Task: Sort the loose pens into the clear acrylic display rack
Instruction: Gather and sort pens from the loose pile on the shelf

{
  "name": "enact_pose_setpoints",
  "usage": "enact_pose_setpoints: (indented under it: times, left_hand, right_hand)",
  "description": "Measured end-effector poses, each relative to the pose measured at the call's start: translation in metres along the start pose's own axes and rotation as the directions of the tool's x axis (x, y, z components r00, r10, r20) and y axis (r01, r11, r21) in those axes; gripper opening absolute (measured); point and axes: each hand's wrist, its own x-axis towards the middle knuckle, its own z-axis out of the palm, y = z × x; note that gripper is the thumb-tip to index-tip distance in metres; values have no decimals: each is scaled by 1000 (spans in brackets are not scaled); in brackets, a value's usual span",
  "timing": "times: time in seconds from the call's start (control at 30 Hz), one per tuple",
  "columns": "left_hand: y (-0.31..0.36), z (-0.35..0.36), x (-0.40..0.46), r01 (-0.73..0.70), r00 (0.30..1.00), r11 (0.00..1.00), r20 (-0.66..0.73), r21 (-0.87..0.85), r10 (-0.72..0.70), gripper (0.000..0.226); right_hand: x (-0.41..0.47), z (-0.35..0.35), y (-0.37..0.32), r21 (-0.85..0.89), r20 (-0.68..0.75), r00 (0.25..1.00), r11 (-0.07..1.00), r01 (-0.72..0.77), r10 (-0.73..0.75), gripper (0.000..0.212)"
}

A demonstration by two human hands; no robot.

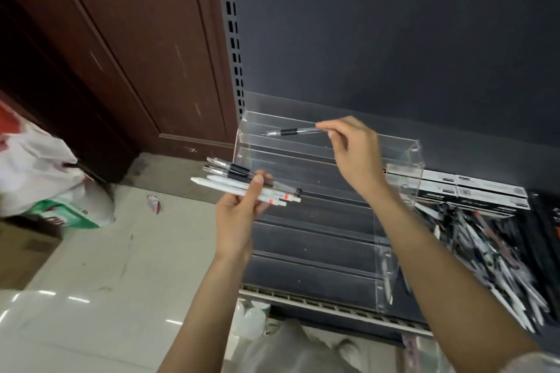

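Observation:
A clear acrylic display rack [406, 166] with stepped tiers stands on a dark shelf. My right hand [348, 145] pinches the end of a clear pen with a black grip [291, 131], holding it level over the rack's top tier. My left hand [239, 212] grips a bundle of pens [242, 183], white ones and clear ones with black grips, just left of the rack. A heap of loose pens [491, 257] lies on the shelf to the right of the rack.
Flat white boxes [472, 191] sit behind the pen heap. The shelf's slotted front edge [318, 304] runs below the rack. A brown wooden panel [121, 54] and a white plastic bag [39, 172] stand on the tiled floor at left.

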Motion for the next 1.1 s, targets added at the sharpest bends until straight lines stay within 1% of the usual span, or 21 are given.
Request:
enact_pose_setpoints:
  times: [0.1,0.2,0.3,0.37,0.43,0.47,0.53,0.57,0.6,0.67,0.7,0.83,0.87,0.93,1.0,1.1]
  left_hand:
    - [3,-4,9,16,1000,1000,16,-4,-16,18]
    - [4,-5,14,26,999,1000,31,-9,-26,17]
    - [5,-3,17,32,999,999,39,-15,-32,18]
    - [5,-1,18,31,998,999,49,-13,-30,19]
    - [7,2,17,28,998,1000,65,-11,-27,19]
    - [6,4,17,25,997,1000,74,-10,-24,19]
    - [7,8,17,18,995,1000,94,-11,-17,17]
    - [8,11,17,17,995,1000,103,-18,-16,16]
    - [8,14,17,18,994,999,110,-29,-15,16]
    - [9,19,16,26,990,998,137,-50,-19,19]
    - [10,22,16,27,988,998,155,-52,-18,20]
    - [9,27,15,1,985,999,173,-40,6,18]
    - [9,27,16,5,986,999,167,-52,3,19]
    - [8,24,18,22,989,997,149,-75,-10,23]
    - [7,22,20,32,990,996,142,-83,-20,24]
    - [4,20,22,47,991,996,132,-81,-36,21]
  right_hand:
    - [6,12,-5,-12,150,987,998,-62,63,27]
    - [12,13,-11,-45,321,940,994,-103,112,29]
    - [15,9,-16,-57,416,900,991,-118,131,27]
    - [14,8,-18,-74,448,885,991,-108,130,25]
    - [8,4,-22,-77,424,899,993,-85,110,25]
    - [4,0,-25,-63,379,922,996,-63,82,25]
    - [-8,-10,-35,26,286,958,999,-34,25,22]
    - [-15,-15,-41,76,287,958,996,-40,16,20]
    - [-22,-18,-45,98,320,947,994,-50,17,19]
    - [-33,-19,-49,95,364,931,993,-67,28,18]
    - [-36,-18,-49,110,340,939,990,-83,41,16]
    - [-29,-25,-37,233,132,979,955,-183,156,13]
    - [-24,-29,-31,232,93,978,952,-202,185,13]
    - [-14,-33,-18,142,51,980,970,-199,194,14]
    - [-6,-34,-8,37,69,982,983,-180,177,15]
    - [3,-24,1,-7,127,977,985,-170,169,19]
